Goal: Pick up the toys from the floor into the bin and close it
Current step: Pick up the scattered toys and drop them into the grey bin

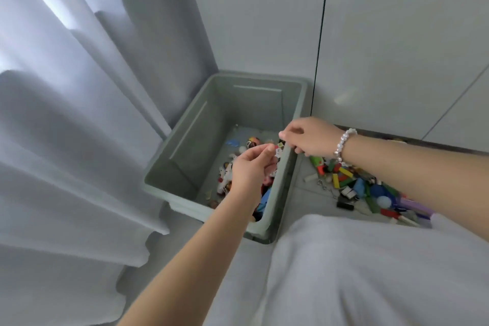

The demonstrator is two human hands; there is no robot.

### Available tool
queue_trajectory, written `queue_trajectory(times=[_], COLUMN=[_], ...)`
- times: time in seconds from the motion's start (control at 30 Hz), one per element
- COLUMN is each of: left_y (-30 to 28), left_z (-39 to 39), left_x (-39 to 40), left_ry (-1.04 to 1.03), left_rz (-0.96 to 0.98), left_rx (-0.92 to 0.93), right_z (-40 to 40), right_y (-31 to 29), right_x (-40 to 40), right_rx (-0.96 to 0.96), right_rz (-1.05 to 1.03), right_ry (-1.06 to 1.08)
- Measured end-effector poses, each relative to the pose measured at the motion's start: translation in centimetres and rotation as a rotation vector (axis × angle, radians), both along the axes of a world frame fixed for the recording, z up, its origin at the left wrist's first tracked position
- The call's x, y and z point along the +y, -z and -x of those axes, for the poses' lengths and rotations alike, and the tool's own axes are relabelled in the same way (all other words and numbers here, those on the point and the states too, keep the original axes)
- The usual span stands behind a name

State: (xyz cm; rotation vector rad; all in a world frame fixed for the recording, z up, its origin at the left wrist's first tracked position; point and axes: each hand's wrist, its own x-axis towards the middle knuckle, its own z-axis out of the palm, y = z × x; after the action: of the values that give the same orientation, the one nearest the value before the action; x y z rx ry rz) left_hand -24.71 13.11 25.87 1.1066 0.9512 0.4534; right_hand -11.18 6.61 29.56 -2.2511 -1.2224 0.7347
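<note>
A grey-green plastic bin stands open on the floor against the wall. Several small toys lie on its bottom, toward the near right side. My left hand hovers over the inside of the bin with its fingers curled around small toy pieces. My right hand, with a bead bracelet on the wrist, is over the bin's right rim, its fingertips bunched on the same cluster of pieces. A pile of colourful toys lies on the floor to the right of the bin. No lid is in view.
A pale curtain hangs down to the floor left of the bin. White cabinet doors stand behind the bin and the toy pile. My knee in white cloth fills the lower right, just in front of the pile.
</note>
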Motion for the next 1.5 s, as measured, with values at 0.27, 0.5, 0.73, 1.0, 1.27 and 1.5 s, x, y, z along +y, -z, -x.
queue_trajectory(times=[0.27, 0.5, 0.73, 1.0, 1.27, 1.5], left_y=[6.8, 16.3, 25.9, 31.8, 34.5, 34.4], left_z=[-14.9, -24.7, -26.8, -24.4, -24.1, -23.8], left_x=[0.7, -0.3, -3.3, -5.7, -7.7, -5.9], left_ry=[0.344, 0.334, 0.547, 0.867, 0.961, 1.019], left_rz=[0.134, 0.193, -0.035, -0.495, -0.756, -0.741], left_rx=[0.22, 0.46, 0.689, 0.682, 0.753, 0.706], right_z=[-12.6, -19.6, -21.4, -19.5, -17.5, -15.9], right_y=[8.9, 19.9, 28.9, 34.3, 36.3, 36.7], right_x=[-3.4, -6.0, -8.4, -11.9, -13.1, -14.4], right_rx=[0.055, 0.223, 0.31, 0.304, 0.315, 0.427], right_rz=[0.18, 0.265, 0.366, 0.33, 0.225, 0.122], right_ry=[0.134, 0.338, 0.398, 0.548, 0.687, 0.794])
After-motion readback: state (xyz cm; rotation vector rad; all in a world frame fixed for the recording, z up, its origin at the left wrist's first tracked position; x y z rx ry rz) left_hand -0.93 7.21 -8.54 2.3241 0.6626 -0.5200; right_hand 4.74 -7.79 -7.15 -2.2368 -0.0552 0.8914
